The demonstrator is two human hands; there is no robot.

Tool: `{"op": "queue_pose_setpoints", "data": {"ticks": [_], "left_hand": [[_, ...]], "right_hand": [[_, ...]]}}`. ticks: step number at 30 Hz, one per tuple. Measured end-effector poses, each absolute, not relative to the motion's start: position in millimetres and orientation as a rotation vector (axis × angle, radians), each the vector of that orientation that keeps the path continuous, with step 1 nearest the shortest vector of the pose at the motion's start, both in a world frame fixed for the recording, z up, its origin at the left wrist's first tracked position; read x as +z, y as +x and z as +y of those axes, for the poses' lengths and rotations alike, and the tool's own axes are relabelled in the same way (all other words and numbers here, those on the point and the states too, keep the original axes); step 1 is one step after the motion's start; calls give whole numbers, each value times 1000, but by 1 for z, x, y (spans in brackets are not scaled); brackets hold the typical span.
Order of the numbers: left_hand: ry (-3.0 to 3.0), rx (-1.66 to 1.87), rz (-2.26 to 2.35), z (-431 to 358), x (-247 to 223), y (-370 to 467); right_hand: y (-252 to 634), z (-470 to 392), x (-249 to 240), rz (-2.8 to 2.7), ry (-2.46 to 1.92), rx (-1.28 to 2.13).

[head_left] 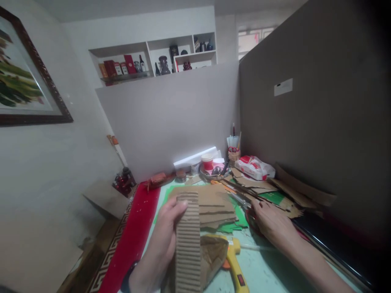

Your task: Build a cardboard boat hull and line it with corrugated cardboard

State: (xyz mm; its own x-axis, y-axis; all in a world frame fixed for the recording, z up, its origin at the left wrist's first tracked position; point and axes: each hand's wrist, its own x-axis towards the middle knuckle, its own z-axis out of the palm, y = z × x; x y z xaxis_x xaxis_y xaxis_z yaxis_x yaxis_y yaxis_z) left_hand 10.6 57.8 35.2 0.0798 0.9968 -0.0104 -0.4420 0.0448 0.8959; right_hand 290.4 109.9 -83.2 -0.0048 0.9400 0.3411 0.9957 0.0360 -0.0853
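Some cardboard (188, 248) in left hand (166, 228); right hand (270, 217) touches scissors (251, 219).

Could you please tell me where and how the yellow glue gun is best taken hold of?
Probably by its handle, coming from the near right side: the yellow glue gun has that handle bare and pointing toward the person, while crumpled brown paper partly covers its left end. A translucent stick juts out to the right, so come in below it.
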Motion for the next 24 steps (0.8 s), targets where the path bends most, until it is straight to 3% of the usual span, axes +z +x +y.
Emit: {"op": "queue_pose_setpoints", "data": {"ticks": [6, 12, 17, 24], "left_hand": [[870, 1427, 833, 62, 40, -2], [849, 1549, 847, 63, 43, -7], [848, 1536, 862, 53, 39, 8], [860, 1570, 851, 43, 35, 24]], "right_hand": [[298, 100, -58, -1925, -1926, -46], [277, 75, -18, -1732, -1557, 368], [228, 41, -12, -1816, -1254, 784], [208, 17, -3, -1876, -1040, 1046]]}}
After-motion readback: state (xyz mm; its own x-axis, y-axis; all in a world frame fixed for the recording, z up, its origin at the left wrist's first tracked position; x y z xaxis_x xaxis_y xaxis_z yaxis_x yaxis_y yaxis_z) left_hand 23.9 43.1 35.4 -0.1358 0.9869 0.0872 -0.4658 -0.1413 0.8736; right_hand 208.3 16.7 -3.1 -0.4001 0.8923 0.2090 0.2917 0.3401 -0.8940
